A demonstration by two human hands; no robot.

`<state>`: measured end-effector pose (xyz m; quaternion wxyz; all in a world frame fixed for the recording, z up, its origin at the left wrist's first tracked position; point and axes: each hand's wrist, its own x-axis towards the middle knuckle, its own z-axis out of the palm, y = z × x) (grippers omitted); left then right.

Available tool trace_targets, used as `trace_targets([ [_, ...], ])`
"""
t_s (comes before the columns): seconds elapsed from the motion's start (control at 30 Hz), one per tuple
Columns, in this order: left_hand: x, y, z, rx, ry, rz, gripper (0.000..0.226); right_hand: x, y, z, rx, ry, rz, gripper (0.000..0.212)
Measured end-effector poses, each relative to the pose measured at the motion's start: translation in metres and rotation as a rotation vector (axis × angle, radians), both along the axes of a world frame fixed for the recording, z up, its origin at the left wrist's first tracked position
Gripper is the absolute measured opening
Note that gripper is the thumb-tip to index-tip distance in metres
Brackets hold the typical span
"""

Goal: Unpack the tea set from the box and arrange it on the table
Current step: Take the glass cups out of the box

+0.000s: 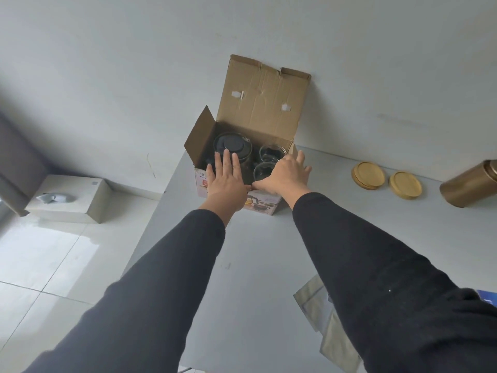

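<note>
An open cardboard box [258, 109] stands at the far left corner of the grey table [263, 251], its lid flap leaning up against the wall. Inside lie a glass teapot with a dark lid [231, 145] on the left and two glass cups [270, 153] on the right. My left hand [227, 181] hovers over the box's front edge with straight fingers pointing at the teapot. My right hand [286, 175] reaches over the box's right front corner, fingers spread above the cups. Neither hand holds anything.
Two round golden coasters [368, 175] [405, 188] lie on the table right of the box, and a golden canister [469, 188] lies at the far right. A beige cloth [333, 343] lies near the front edge. A white block [70, 195] stands on the floor to the left.
</note>
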<state>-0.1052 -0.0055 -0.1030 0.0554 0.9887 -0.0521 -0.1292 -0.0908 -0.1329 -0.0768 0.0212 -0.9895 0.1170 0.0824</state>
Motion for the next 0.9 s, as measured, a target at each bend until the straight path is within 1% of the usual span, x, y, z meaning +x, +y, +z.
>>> trace_targets([
  [0.1,-0.002,0.000,0.001,-0.008,-0.016,0.006,0.078,-0.002,0.000,0.001,0.059,-0.079,-0.020,0.105],
  [0.17,-0.003,0.000,0.001,-0.023,-0.022,0.003,0.076,-0.007,-0.003,0.005,0.144,-0.146,-0.039,0.098],
  [0.3,-0.006,0.001,0.003,-0.062,-0.053,0.013,0.074,-0.021,-0.020,0.021,0.435,-0.287,-0.048,0.081],
  [0.4,-0.010,-0.007,0.003,-0.103,-0.122,0.030,0.066,-0.031,-0.039,0.027,0.608,-0.407,-0.057,0.080],
  [0.47,-0.015,-0.017,0.004,-0.158,-0.206,0.048,0.061,-0.038,-0.053,0.028,0.644,-0.468,-0.082,0.078],
  [0.53,-0.020,-0.034,0.008,-0.224,-0.299,0.073,0.060,-0.047,-0.069,0.028,0.676,-0.509,-0.131,0.074],
  [0.63,-0.029,-0.071,0.012,-0.279,-0.377,0.005,0.062,-0.063,-0.099,0.019,0.723,-0.572,-0.208,0.072],
  [0.77,-0.045,-0.128,0.000,-0.355,-0.349,-0.152,0.061,-0.085,-0.147,0.000,0.747,-0.606,-0.311,0.075],
  [0.9,-0.064,-0.189,-0.029,-0.342,-0.197,-0.174,0.064,-0.106,-0.210,-0.020,0.741,-0.632,-0.399,0.077],
])
